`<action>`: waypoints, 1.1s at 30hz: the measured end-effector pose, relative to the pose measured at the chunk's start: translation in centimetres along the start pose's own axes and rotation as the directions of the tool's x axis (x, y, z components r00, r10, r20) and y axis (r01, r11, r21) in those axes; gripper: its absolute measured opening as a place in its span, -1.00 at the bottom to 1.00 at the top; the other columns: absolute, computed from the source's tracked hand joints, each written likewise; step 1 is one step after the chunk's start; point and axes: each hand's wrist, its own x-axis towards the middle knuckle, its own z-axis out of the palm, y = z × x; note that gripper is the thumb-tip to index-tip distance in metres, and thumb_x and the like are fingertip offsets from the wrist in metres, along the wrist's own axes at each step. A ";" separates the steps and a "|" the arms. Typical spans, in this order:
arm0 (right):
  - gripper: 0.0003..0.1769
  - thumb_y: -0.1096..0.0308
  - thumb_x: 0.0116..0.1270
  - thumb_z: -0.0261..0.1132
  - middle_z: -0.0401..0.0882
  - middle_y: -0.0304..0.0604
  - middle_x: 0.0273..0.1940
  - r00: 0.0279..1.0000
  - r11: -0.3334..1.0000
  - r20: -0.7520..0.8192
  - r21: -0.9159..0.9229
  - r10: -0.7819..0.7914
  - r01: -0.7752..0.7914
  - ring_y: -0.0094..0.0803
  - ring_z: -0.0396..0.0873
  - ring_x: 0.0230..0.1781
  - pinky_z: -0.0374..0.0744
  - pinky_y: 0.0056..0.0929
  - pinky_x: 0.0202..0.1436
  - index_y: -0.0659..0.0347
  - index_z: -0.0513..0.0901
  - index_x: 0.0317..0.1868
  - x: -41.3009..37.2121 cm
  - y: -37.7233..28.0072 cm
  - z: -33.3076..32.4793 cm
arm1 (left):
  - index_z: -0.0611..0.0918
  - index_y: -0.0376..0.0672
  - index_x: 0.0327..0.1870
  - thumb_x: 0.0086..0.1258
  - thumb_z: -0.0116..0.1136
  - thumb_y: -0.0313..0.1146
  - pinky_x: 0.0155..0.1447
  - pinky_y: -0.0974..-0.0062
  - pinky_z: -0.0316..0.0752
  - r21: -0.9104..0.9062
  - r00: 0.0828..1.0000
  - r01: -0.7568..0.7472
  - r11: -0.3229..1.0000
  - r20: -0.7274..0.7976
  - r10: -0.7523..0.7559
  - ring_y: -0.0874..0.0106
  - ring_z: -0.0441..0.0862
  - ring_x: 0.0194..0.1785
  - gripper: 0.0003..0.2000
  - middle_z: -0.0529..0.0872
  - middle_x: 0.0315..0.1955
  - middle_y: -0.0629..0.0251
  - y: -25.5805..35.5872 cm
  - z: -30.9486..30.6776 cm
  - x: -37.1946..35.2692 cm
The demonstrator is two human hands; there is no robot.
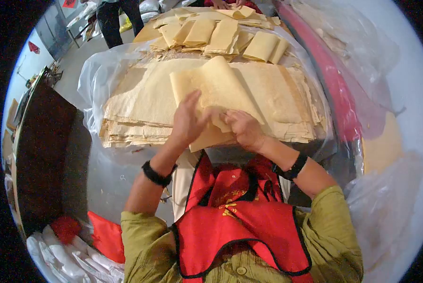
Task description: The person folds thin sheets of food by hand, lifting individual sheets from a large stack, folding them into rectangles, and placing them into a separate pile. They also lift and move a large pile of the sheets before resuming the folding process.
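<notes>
A thin, yellowish pancake-like sheet (221,85), folded over on itself, lies on top of a broad stack of similar sheets (140,94). My left hand (189,118) rests at the near left part of the folded sheet, its thumb and fingers apart. Beside it, my right hand (243,128) has its fingers curled on the sheet's near edge. The fingertips of both hands come close together, and part of that edge is hidden under them. A corner of the sheet hangs toward my apron (240,226).
Several folded sheets (223,37) lie in a row beyond the stack. Clear plastic (98,78) drapes the table's left side. A pink-red strip (336,101) runs along the right. Another person's hands (228,4) show at the far end; someone in dark trousers (119,21) stands far left.
</notes>
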 end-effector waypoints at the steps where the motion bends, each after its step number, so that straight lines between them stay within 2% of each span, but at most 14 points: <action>1: -0.61 0.37 0.08 0.11 0.48 0.05 -0.05 0.999 1.000 -0.042 0.025 -0.002 0.003 -0.09 0.45 -0.02 0.43 -0.30 0.05 0.31 0.46 -0.04 0.0 0.2 0.1 | 0.32 -0.32 0.11 0.05 0.24 -0.12 0.10 0.04 0.27 0.072 0.995 -0.023 0.997 0.096 0.016 0.06 0.36 0.11 -0.35 0.42 0.03 -0.04 1.0 -0.8 -1.0; 3: -0.59 0.32 0.08 0.15 0.49 0.05 -0.06 0.993 0.997 -0.121 0.082 -0.001 0.011 -0.08 0.46 -0.03 0.43 -0.30 0.04 0.31 0.46 -0.04 -0.1 0.4 0.6 | 0.30 -0.30 0.13 -0.06 0.30 -0.02 0.25 -0.02 0.05 0.206 0.956 -0.081 0.975 0.291 0.018 0.04 0.19 0.26 -0.24 0.34 0.11 -0.04 2.9 -2.1 -2.7; 6: -0.60 0.33 0.08 0.16 0.48 0.05 -0.05 0.987 0.990 -0.159 0.128 -0.030 0.050 -0.08 0.46 -0.03 0.44 -0.28 0.04 0.30 0.47 -0.04 0.2 -0.4 0.2 | 0.30 -0.29 0.13 -0.14 0.30 0.11 0.29 -0.02 -0.03 0.289 0.947 -0.011 0.957 0.309 -0.082 0.02 0.12 0.30 -0.15 0.30 0.16 -0.03 2.0 -1.4 -3.3; 9: -0.61 0.39 0.09 0.12 0.47 0.04 -0.03 0.988 0.988 -0.115 0.102 -0.108 0.120 -0.09 0.45 -0.01 0.42 -0.26 0.05 0.30 0.46 -0.03 0.1 -0.2 1.2 | 0.32 -0.32 0.11 -0.14 0.30 0.10 0.27 -0.04 -0.01 0.258 0.956 0.046 0.965 0.267 -0.117 -0.02 0.12 0.29 -0.17 0.29 0.15 -0.09 1.1 -0.9 -2.8; 12: -0.64 0.44 0.09 0.08 0.47 0.03 -0.03 0.991 0.995 -0.114 0.059 -0.072 0.080 -0.11 0.43 0.02 0.41 -0.26 0.07 0.29 0.47 -0.04 0.1 0.2 1.5 | 0.36 -0.31 0.07 -0.07 0.30 -0.02 0.25 0.02 0.07 0.124 0.972 0.114 0.986 0.191 -0.137 -0.02 0.19 0.24 -0.28 0.31 0.13 -0.13 1.5 -1.6 -2.9; 15: -0.65 0.45 0.10 0.07 0.46 0.01 -0.03 0.996 0.999 -0.083 0.003 -0.034 0.034 -0.13 0.42 0.03 0.39 -0.26 0.08 0.28 0.47 -0.06 0.6 -0.1 1.5 | 0.45 -0.30 -0.01 0.02 0.25 -0.12 0.21 0.10 0.16 -0.015 0.960 0.242 0.970 -0.144 -0.241 -0.04 0.28 0.17 -0.45 0.37 0.08 -0.14 0.1 -0.5 -2.8; 18: -0.67 0.46 0.10 0.05 0.45 0.01 -0.02 0.997 0.999 -0.070 0.014 -0.042 0.043 -0.13 0.42 0.03 0.38 -0.26 0.09 0.28 0.47 -0.07 1.4 -0.4 1.2 | 0.52 -0.28 -0.10 0.08 0.19 -0.18 0.16 0.20 0.25 0.106 0.971 0.219 0.970 -0.118 -0.207 -0.02 0.35 0.11 -0.58 0.40 0.04 -0.14 -0.2 -0.6 -1.3; 21: -0.67 0.40 0.13 0.07 0.44 0.03 0.00 0.988 0.998 0.152 0.063 0.009 -0.019 -0.10 0.39 0.06 0.34 -0.27 0.14 0.28 0.46 -0.06 2.4 -0.3 1.0 | 0.57 -0.21 -0.17 0.09 0.17 -0.19 0.15 0.13 0.22 0.342 0.982 -0.120 0.932 0.180 0.060 0.03 0.32 0.14 -0.66 0.43 0.03 -0.05 -2.5 1.0 -0.6; 24: -0.61 0.25 0.17 0.10 0.42 0.08 0.02 0.993 0.997 0.099 -0.040 -0.060 0.064 -0.07 0.35 0.10 0.30 -0.29 0.19 0.29 0.46 -0.03 2.1 -0.5 0.8 | 0.59 -0.12 -0.22 0.07 0.18 -0.20 0.16 0.04 0.15 0.278 0.976 0.065 0.958 0.183 -0.119 0.09 0.28 0.18 -0.72 0.47 0.01 0.09 -0.1 0.1 -1.0; 27: -0.46 0.08 0.17 0.13 0.30 0.13 0.12 0.917 0.997 0.398 -0.068 -0.003 0.032 -0.06 0.23 0.20 0.21 -0.19 0.25 0.25 0.40 0.08 5.7 0.6 -2.0 | 0.61 -0.06 -0.25 0.08 0.17 -0.19 0.16 -0.06 0.08 0.256 0.987 0.055 0.965 0.129 -0.091 0.10 0.23 0.22 -0.76 0.48 0.00 0.18 -1.1 1.0 -1.7; 30: -0.28 -0.20 0.13 0.06 0.08 0.08 0.28 0.977 0.989 0.207 -0.148 0.049 -0.018 -0.04 -0.01 0.33 0.00 0.04 0.31 0.06 0.29 0.21 6.6 4.0 0.6 | 0.60 -0.10 -0.24 0.04 0.20 -0.21 0.17 0.00 0.12 0.269 0.989 0.042 0.962 0.126 -0.078 0.08 0.25 0.21 -0.73 0.45 0.03 0.18 -0.7 0.8 -1.5; 31: -0.19 -0.29 0.13 -0.01 -0.07 0.05 0.34 0.925 0.978 0.369 -0.206 0.086 -0.009 -0.06 -0.17 0.38 -0.17 0.14 0.32 0.03 0.17 0.29 6.6 5.0 1.3 | 0.58 -0.14 -0.19 0.04 0.22 -0.21 0.19 0.02 0.12 0.301 0.989 0.025 0.953 0.133 -0.069 0.07 0.24 0.21 -0.68 0.45 0.03 0.15 -1.7 1.2 -1.6; 32: -0.19 -0.27 0.14 0.00 -0.05 0.05 0.33 0.936 0.984 0.341 -0.179 0.088 -0.027 -0.06 -0.16 0.37 -0.16 0.09 0.33 0.03 0.15 0.30 6.0 5.7 2.1 | 0.56 -0.17 -0.14 0.03 0.24 -0.21 0.20 0.05 0.12 0.334 0.989 0.011 0.942 0.138 -0.060 0.06 0.24 0.21 -0.63 0.45 0.02 0.12 -3.6 2.1 -1.9; 33: -0.19 -0.25 0.14 0.00 -0.04 0.05 0.33 0.945 0.988 0.314 -0.149 0.088 -0.043 -0.06 -0.15 0.37 -0.14 0.03 0.34 0.04 0.13 0.30 5.6 5.7 2.3 | 0.53 -0.22 -0.09 0.03 0.25 -0.21 0.20 0.09 0.15 0.305 0.991 0.093 0.948 0.065 -0.118 0.05 0.26 0.19 -0.58 0.45 0.01 0.09 -4.1 1.9 -1.5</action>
